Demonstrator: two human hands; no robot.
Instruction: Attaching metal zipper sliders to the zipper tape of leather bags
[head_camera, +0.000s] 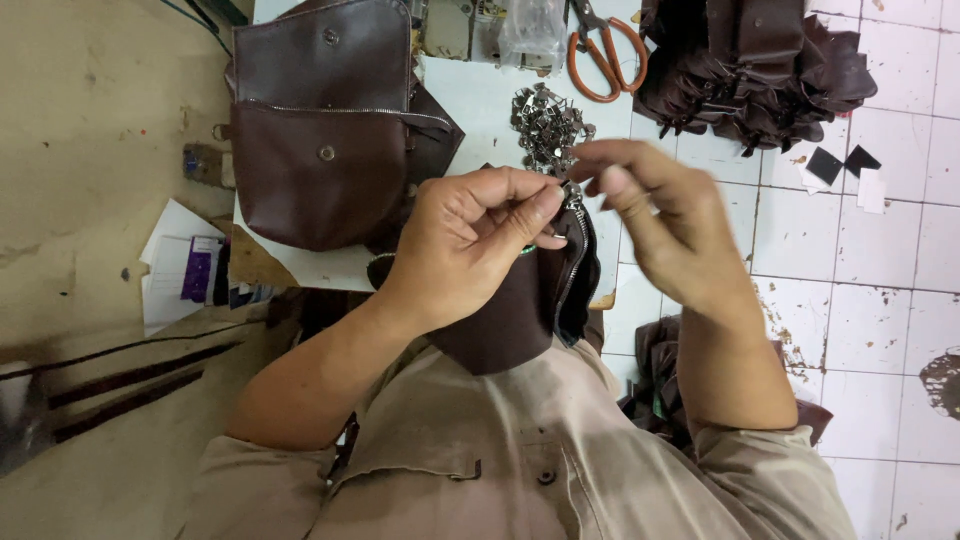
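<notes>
My left hand (480, 235) pinches the top of a zipper on a dark brown leather piece (520, 315) that hangs down over my lap. A small metal zipper slider (572, 190) sits at the zipper's end, between the fingertips of both hands. My right hand (665, 215) is raised just right of it, fingers curled and blurred, its fingertips at the slider. Whether the right hand grips the slider cannot be told. A pile of several metal sliders (545, 125) lies on the white table (480, 95) just beyond my hands.
A finished brown leather bag (325, 120) lies at the table's left. Orange-handled scissors (605, 50) and a clear plastic bag (530, 30) sit at the far edge. A stack of dark leather pieces (750, 65) rests at upper right over a white tiled floor (870, 290).
</notes>
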